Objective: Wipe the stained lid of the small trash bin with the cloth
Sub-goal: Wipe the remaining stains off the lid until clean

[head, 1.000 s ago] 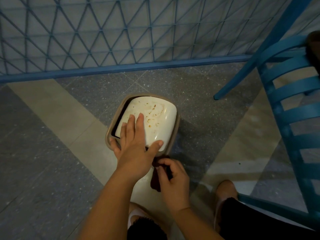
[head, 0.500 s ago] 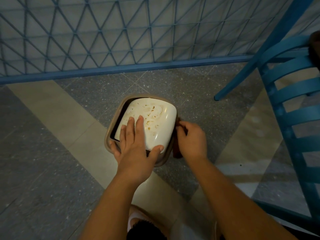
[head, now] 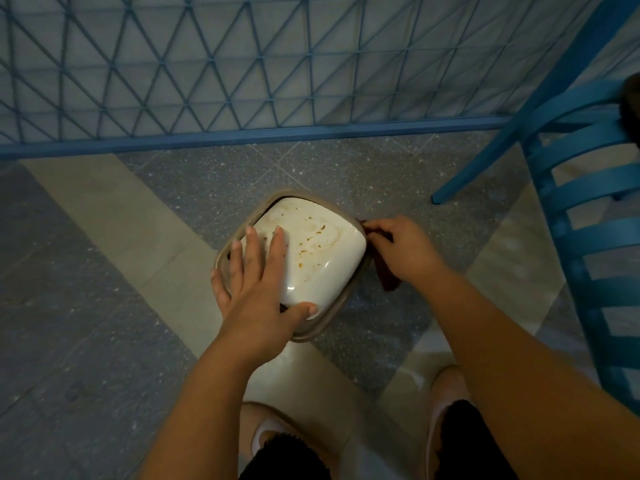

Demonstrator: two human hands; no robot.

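A small trash bin with a brown rim stands on the floor in front of me. Its white lid carries brown stains and smears across the middle and right. My left hand lies flat on the lid's left part, fingers spread, thumb hooked over the near edge. My right hand is at the bin's right side, closed on a dark red-brown cloth that hangs below the palm against the rim. Most of the cloth is hidden by the hand.
A blue slatted chair stands close on the right, one leg reaching the floor just beyond the bin. A blue lattice fence with a base rail runs behind. My feet in light shoes are at the bottom.
My right hand carried the cloth from below the bin's near edge up along its right side to the far right corner. The left hand stayed pressed on the lid.
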